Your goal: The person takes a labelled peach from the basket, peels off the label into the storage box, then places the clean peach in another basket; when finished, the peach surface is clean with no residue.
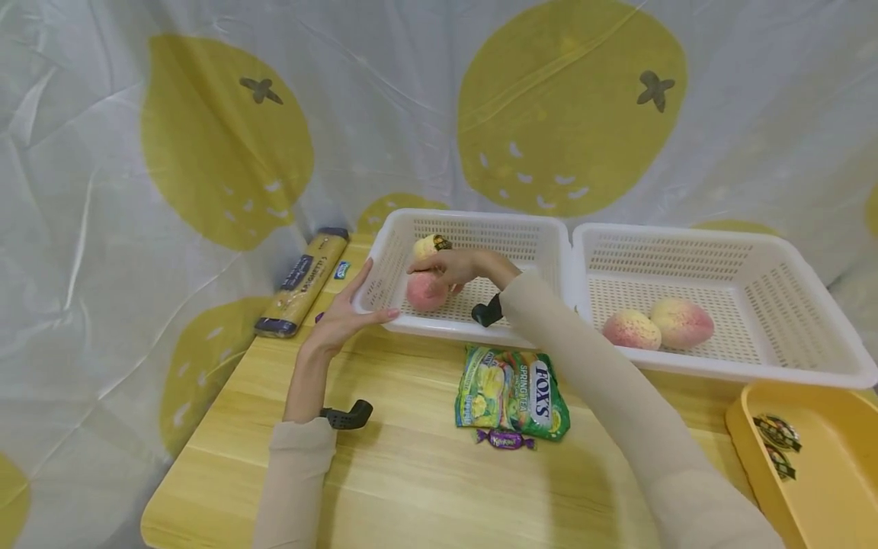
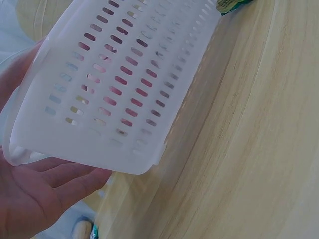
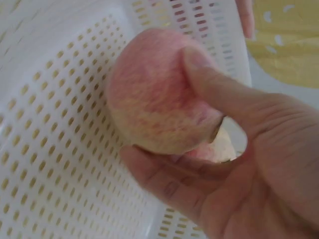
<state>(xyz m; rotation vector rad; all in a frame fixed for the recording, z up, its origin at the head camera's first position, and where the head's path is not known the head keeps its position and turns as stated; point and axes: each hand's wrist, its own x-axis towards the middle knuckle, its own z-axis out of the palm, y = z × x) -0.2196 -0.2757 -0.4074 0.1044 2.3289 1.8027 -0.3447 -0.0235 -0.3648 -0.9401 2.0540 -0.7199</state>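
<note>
My right hand [image 1: 449, 268] grips a pink peach [image 1: 427, 292] inside the left white basket [image 1: 473, 329]. In the right wrist view the thumb presses one side of that peach [image 3: 154, 94] and the fingers curl under it. Beyond it, toward the back wall, lies a yellowish peach [image 1: 425, 245] with a dark patterned patch, partly hidden by the hand. My left hand [image 1: 338, 316] spans the front left corner of this basket, thumb along the front rim and fingers along the left side. The left wrist view shows those fingers [image 2: 75, 181] straight against the perforated basket [image 2: 114, 89].
A second white basket [image 1: 789, 367] with two peaches [image 1: 680, 323] adjoins on the right. In front lie a green Fox's candy bag [image 1: 511, 393] and a purple wrapped candy [image 1: 505, 440]. A spaghetti pack [image 1: 305, 282] and a small blue packet [image 1: 341, 270] lie left; a yellow bin [image 1: 823, 457] stands right.
</note>
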